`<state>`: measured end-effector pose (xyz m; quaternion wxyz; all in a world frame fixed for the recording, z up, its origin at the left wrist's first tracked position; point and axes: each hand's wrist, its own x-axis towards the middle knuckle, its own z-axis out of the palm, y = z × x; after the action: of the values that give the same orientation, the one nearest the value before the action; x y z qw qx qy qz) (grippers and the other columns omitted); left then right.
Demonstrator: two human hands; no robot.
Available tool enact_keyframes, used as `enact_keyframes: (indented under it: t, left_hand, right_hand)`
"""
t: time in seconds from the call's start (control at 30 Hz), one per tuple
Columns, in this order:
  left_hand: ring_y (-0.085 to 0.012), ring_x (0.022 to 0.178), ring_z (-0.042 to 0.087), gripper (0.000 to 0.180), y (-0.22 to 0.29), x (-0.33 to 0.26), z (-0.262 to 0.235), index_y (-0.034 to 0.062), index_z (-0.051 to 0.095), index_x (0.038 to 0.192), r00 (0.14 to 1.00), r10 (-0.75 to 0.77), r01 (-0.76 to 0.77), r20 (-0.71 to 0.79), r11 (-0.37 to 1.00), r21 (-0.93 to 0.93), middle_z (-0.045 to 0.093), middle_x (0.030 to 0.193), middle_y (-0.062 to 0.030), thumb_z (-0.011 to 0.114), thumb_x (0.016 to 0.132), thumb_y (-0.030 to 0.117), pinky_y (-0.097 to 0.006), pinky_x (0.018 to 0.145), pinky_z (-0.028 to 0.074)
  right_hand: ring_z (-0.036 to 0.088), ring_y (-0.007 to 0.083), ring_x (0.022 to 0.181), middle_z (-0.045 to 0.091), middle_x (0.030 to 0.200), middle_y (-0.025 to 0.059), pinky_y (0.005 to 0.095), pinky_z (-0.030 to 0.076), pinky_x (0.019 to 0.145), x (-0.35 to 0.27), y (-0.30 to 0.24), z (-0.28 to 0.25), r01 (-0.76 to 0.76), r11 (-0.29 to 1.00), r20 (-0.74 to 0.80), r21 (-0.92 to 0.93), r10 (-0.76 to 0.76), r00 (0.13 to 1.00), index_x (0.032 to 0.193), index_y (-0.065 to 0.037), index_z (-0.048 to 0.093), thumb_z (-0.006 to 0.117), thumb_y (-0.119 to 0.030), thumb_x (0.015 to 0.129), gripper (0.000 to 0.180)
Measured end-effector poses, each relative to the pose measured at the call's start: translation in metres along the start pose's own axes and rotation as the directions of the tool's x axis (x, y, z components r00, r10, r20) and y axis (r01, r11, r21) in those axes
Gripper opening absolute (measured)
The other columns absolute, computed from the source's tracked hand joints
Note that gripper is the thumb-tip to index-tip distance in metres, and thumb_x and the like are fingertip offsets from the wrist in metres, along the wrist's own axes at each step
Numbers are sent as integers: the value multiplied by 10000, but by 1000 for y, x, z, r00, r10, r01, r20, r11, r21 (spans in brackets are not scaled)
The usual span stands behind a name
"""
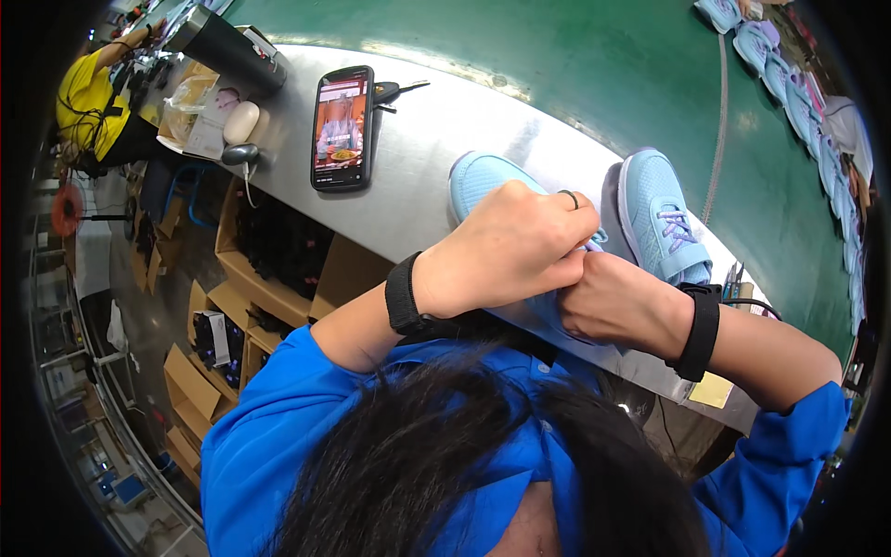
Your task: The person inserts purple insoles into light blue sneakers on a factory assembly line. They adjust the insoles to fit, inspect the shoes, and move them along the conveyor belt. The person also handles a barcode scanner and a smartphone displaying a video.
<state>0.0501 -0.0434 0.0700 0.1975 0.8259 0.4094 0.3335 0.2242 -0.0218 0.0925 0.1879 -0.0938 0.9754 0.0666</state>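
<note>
A light blue sneaker (489, 179) lies on the metal worktop, its toe showing past my hands. My left hand (515, 239) is closed over its upper, thumb and fingers pinched at a purple-and-white shoelace (597, 240). Right against it, my right hand (613, 299) is curled shut with the knuckles up. Its fingertips are hidden, so what it grips does not show. Most of the sneaker's lacing and heel is covered by both hands. A matching sneaker (657, 209) with a crossed purple lace stands just to the right.
A phone (342, 130) playing a video lies beside keys (401, 91). Left of it are a dark tumbler (227, 48) and a white mouse-shaped item (242, 123). A green belt (603, 56) runs behind, with several blue shoes (798, 107) along its far side. Cardboard boxes (269, 288) stand below left.
</note>
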Motion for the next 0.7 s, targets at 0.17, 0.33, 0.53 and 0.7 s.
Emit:
enact_keyframes:
  t: [0.17,0.33,0.53,0.7]
  left_hand:
    - [-267,616,617,117,6,-2,3,42,542,785,998,-17,20,-54,998,57,588,705,-87,633,724,84,-362,537,481]
    - [-277,620,619,132,9,-4,9,35,531,782,996,-3,12,-91,995,104,584,704,-98,636,729,94,-370,541,486]
    - [-286,627,619,128,13,-5,10,35,533,783,994,-33,47,-101,989,137,582,717,-104,632,734,99,-373,546,489]
    - [-290,638,620,116,18,-6,14,30,537,787,990,-39,66,-136,977,204,576,730,-110,619,740,97,-380,555,494]
  right_hand:
    - [599,195,723,604,655,11,313,463,666,-2,0,4,-30,992,-45,124,36,998,581,-131,611,584,-149,703,126]
    - [611,183,726,625,666,0,295,447,651,-3,-3,10,-70,991,-65,114,78,995,595,-153,640,601,-164,705,118]
    - [604,212,716,606,664,40,322,460,674,-4,-5,8,-132,969,-167,211,168,972,578,-111,611,584,-146,698,129]
    - [615,208,726,614,661,39,326,466,675,-1,-8,14,-167,955,-201,247,219,955,571,-111,619,585,-149,702,141]
